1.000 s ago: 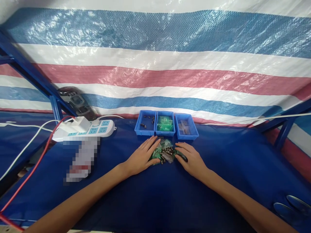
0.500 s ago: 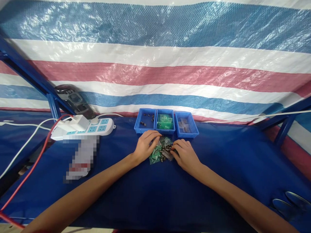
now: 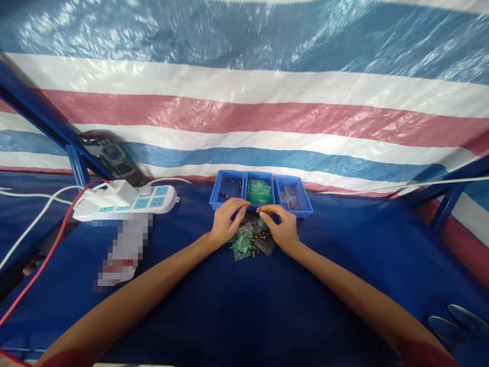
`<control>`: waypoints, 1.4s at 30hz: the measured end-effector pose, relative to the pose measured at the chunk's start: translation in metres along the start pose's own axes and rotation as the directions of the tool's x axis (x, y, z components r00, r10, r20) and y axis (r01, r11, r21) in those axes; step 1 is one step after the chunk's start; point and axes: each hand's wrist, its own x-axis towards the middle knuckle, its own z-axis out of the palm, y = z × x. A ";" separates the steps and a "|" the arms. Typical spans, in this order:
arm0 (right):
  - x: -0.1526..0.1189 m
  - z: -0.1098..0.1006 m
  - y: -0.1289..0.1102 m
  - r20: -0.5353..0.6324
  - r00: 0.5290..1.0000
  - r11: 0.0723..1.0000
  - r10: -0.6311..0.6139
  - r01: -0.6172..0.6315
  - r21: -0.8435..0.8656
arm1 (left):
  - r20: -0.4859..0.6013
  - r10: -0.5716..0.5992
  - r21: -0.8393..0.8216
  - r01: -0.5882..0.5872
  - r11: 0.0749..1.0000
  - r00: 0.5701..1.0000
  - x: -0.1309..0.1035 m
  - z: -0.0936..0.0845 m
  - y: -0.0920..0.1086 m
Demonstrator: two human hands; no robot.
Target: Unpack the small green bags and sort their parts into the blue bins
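Observation:
My right hand (image 3: 283, 227) pinches a small metal fitting (image 3: 259, 210) between thumb and fingertips, above the near edge of the middle bin. My left hand (image 3: 226, 220) is beside it with thumb and fingertips closed; whether anything is between them is too small to see. Beneath both hands lies a pile of green plastic packets (image 3: 243, 243), with small brown metal fittings (image 3: 255, 250) and clear packets mixed in. Behind are three blue bins: the left bin (image 3: 215, 200) holds several dark fittings, the middle bin (image 3: 247, 205) green packets, the right bin (image 3: 305, 205) clear packets.
A white power strip (image 3: 164, 202) with plugs and cables is at the left. In front of it lies a blurred-out object (image 3: 126, 250). A dark packaged device (image 3: 112, 153) leans by the blue frame. Glasses-like lenses (image 3: 445, 326) are at the far right. Striped sheeting hangs behind.
My right hand has risen from the pile toward the bins and now has a small metal fitting in its fingertips. My left hand has shifted slightly, its fingertips closer to the right hand.

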 end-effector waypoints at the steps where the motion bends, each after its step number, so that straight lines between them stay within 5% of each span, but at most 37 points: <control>1: -0.002 0.001 0.001 -0.012 1.000 1.000 0.002 -0.002 0.000 | 0.008 -0.001 -0.006 0.001 1.000 1.000 -0.001 0.001 0.000; 25: -0.006 0.005 0.008 -0.043 0.999 0.998 -0.030 0.032 0.045 | 0.077 0.202 -0.022 -0.201 0.979 0.976 -0.005 0.007 -0.008; 31: -0.001 -0.016 -0.005 0.012 0.998 0.996 -0.061 0.060 0.062 | 0.048 0.151 -0.006 -0.151 0.989 0.987 -0.006 0.006 -0.007; 36: -0.012 -0.036 0.008 0.035 0.986 0.983 -0.164 0.166 -0.072 | 0.041 0.138 -0.018 -0.137 0.990 0.990 -0.005 0.006 -0.006; 42: -0.008 -0.010 0.014 0.022 0.994 0.994 -0.108 0.108 -0.004 | 0.046 0.130 -0.019 -0.129 0.991 0.990 -0.005 0.007 -0.006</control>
